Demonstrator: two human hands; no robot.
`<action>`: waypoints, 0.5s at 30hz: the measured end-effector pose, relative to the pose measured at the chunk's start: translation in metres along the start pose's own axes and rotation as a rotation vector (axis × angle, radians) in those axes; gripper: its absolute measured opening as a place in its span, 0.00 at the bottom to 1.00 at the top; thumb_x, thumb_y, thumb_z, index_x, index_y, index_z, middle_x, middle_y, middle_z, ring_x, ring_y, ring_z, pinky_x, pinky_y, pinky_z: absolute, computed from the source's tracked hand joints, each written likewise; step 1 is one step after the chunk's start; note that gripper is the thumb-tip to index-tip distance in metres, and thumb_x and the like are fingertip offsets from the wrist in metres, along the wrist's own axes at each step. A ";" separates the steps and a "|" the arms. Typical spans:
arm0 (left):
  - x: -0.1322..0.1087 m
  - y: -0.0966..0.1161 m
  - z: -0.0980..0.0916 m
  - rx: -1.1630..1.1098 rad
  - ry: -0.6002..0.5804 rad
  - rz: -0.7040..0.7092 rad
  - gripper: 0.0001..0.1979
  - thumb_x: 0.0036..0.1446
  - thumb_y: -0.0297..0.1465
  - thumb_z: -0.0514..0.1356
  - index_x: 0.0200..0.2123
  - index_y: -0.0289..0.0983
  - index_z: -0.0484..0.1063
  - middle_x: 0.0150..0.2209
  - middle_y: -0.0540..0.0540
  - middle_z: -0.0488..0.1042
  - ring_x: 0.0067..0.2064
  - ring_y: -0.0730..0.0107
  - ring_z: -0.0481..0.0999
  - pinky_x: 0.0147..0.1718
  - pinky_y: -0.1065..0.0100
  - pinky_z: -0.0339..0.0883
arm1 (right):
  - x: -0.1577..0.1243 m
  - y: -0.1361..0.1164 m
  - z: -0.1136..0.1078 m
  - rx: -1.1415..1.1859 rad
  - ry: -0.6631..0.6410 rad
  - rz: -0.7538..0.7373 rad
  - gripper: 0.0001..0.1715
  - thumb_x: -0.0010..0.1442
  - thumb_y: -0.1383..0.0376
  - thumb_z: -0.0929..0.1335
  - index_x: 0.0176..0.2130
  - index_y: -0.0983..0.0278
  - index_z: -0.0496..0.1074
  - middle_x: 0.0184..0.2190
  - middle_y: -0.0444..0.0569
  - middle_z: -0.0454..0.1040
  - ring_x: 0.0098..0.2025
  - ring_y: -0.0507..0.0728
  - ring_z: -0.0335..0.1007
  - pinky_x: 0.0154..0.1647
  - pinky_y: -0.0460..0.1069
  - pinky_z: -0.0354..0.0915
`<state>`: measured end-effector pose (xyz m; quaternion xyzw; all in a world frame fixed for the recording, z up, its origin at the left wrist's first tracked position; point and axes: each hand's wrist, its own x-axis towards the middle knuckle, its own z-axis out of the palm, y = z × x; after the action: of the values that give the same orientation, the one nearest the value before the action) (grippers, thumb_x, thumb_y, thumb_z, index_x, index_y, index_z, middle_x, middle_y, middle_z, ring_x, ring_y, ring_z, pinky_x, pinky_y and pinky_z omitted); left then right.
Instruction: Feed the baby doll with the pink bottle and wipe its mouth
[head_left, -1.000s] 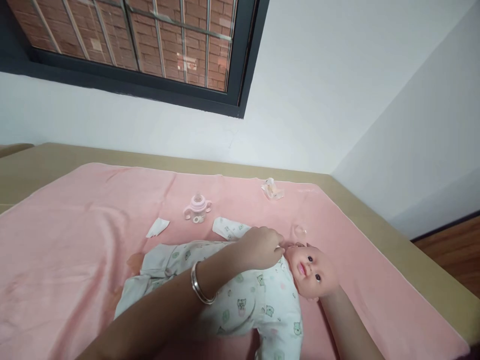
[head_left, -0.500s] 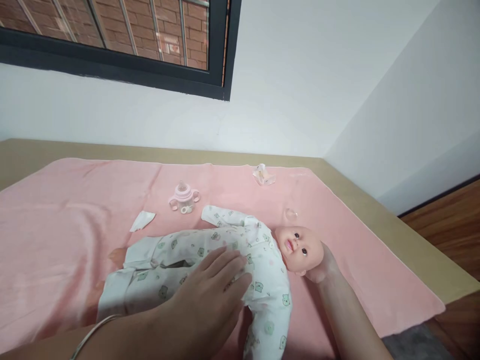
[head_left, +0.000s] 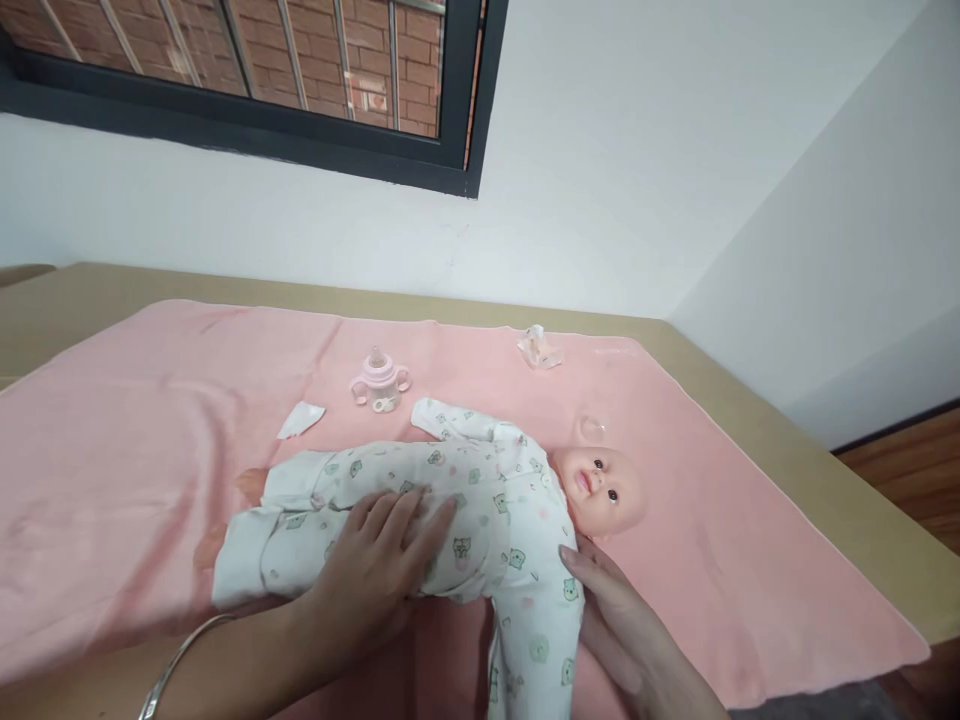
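Note:
A baby doll (head_left: 517, 525) in a white bear-print suit lies on its back on a pink cloth (head_left: 712, 600), head to the right and bare feet to the left. Across its lower belly rests my left hand (head_left: 386, 550), fingers spread, palm down and holding nothing. My right hand (head_left: 619, 615) grips the doll's near shoulder, thumb on the sleeve by the neck; its other fingers are partly hidden behind the shoulder. One sleeve reaches towards me, the other points away.
Beyond the doll stands a pink two-handled baby bottle (head_left: 381, 380), with a folded white tissue (head_left: 301, 420) to its left. A crumpled clear wrapper (head_left: 538, 348) and a clear round piece (head_left: 592, 430) lie farther right. A dark-framed window (head_left: 300, 110) is in the wall behind.
My right hand has left the back of the doll's head and come down to its near shoulder. My left hand has slid left from the chest to the lower belly.

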<state>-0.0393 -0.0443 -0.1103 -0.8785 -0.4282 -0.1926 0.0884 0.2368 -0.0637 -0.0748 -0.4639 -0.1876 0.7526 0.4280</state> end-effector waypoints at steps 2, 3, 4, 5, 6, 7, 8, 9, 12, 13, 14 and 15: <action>0.001 0.000 -0.001 0.001 0.032 -0.002 0.32 0.61 0.31 0.60 0.67 0.39 0.55 0.55 0.36 0.67 0.53 0.50 0.71 0.51 0.46 0.69 | 0.002 -0.003 0.004 -0.020 0.003 0.017 0.55 0.52 0.62 0.73 0.70 0.55 0.46 0.59 0.56 0.68 0.57 0.59 0.72 0.61 0.57 0.68; 0.003 -0.001 -0.003 0.000 0.049 -0.001 0.29 0.64 0.32 0.59 0.66 0.40 0.56 0.55 0.38 0.67 0.53 0.53 0.71 0.50 0.48 0.70 | 0.003 -0.005 0.005 -0.016 -0.002 0.021 0.57 0.51 0.63 0.74 0.71 0.54 0.45 0.59 0.56 0.68 0.56 0.60 0.72 0.61 0.57 0.68; 0.006 -0.002 -0.006 0.000 0.065 0.001 0.27 0.65 0.33 0.58 0.65 0.40 0.56 0.55 0.39 0.66 0.52 0.55 0.71 0.50 0.50 0.70 | 0.004 -0.007 0.006 -0.015 -0.004 0.021 0.59 0.50 0.64 0.74 0.71 0.54 0.44 0.59 0.55 0.68 0.56 0.60 0.73 0.60 0.57 0.69; 0.008 -0.003 -0.009 -0.001 0.081 0.005 0.26 0.66 0.34 0.57 0.65 0.41 0.57 0.55 0.39 0.66 0.52 0.56 0.71 0.49 0.51 0.71 | 0.006 -0.009 0.007 -0.018 -0.004 0.017 0.59 0.50 0.64 0.74 0.71 0.54 0.44 0.60 0.56 0.68 0.55 0.61 0.73 0.59 0.58 0.69; 0.011 -0.005 -0.013 -0.001 0.097 0.010 0.25 0.67 0.34 0.57 0.65 0.41 0.57 0.56 0.39 0.65 0.52 0.57 0.70 0.49 0.51 0.71 | 0.007 -0.011 0.008 -0.025 -0.002 0.011 0.59 0.50 0.63 0.74 0.71 0.55 0.44 0.60 0.56 0.68 0.55 0.61 0.73 0.58 0.58 0.70; 0.014 -0.006 -0.016 -0.001 0.115 0.016 0.25 0.67 0.35 0.57 0.65 0.41 0.58 0.56 0.39 0.65 0.52 0.57 0.70 0.49 0.52 0.71 | 0.009 -0.014 0.010 -0.033 0.001 0.003 0.59 0.50 0.63 0.74 0.71 0.56 0.43 0.60 0.57 0.68 0.55 0.62 0.73 0.58 0.58 0.70; 0.017 -0.008 -0.018 0.000 0.133 0.023 0.24 0.67 0.35 0.57 0.64 0.41 0.58 0.57 0.39 0.65 0.52 0.57 0.70 0.49 0.52 0.71 | 0.010 -0.017 0.012 -0.040 0.005 -0.010 0.59 0.50 0.63 0.73 0.71 0.57 0.44 0.60 0.58 0.67 0.55 0.63 0.73 0.57 0.59 0.71; 0.020 -0.010 -0.020 0.000 0.151 0.028 0.24 0.67 0.35 0.57 0.64 0.41 0.59 0.57 0.39 0.65 0.52 0.57 0.70 0.49 0.52 0.71 | 0.011 -0.020 0.014 -0.042 0.008 -0.030 0.59 0.49 0.63 0.73 0.71 0.57 0.44 0.60 0.58 0.67 0.55 0.63 0.73 0.57 0.59 0.71; 0.029 -0.016 -0.017 -0.002 0.201 0.034 0.23 0.68 0.36 0.58 0.63 0.40 0.61 0.57 0.40 0.65 0.52 0.58 0.71 0.49 0.53 0.72 | 0.015 -0.030 0.020 -0.033 -0.005 -0.085 0.58 0.49 0.64 0.73 0.71 0.56 0.46 0.62 0.55 0.65 0.57 0.62 0.72 0.59 0.58 0.70; 0.032 -0.019 -0.015 -0.005 0.219 0.035 0.22 0.68 0.36 0.58 0.62 0.40 0.62 0.57 0.40 0.66 0.51 0.58 0.71 0.49 0.53 0.72 | 0.016 -0.034 0.022 -0.032 -0.009 -0.090 0.57 0.49 0.64 0.73 0.70 0.57 0.47 0.62 0.54 0.65 0.58 0.61 0.71 0.60 0.57 0.70; 0.034 -0.021 -0.011 -0.008 0.239 0.034 0.22 0.68 0.37 0.58 0.62 0.40 0.62 0.56 0.40 0.67 0.51 0.59 0.72 0.49 0.53 0.72 | 0.019 -0.038 0.023 -0.033 -0.009 -0.086 0.56 0.50 0.64 0.73 0.70 0.57 0.48 0.63 0.54 0.64 0.58 0.61 0.71 0.61 0.57 0.70; 0.037 -0.024 -0.007 -0.012 0.262 0.033 0.21 0.67 0.37 0.58 0.61 0.39 0.63 0.56 0.40 0.67 0.51 0.59 0.72 0.49 0.53 0.72 | 0.022 -0.041 0.024 -0.034 -0.006 -0.078 0.55 0.50 0.64 0.73 0.70 0.58 0.49 0.63 0.54 0.64 0.59 0.60 0.71 0.62 0.57 0.69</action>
<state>-0.0395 -0.0052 -0.0886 -0.8533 -0.3970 -0.3070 0.1414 0.2312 -0.0202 -0.0465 -0.4612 -0.2199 0.7333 0.4486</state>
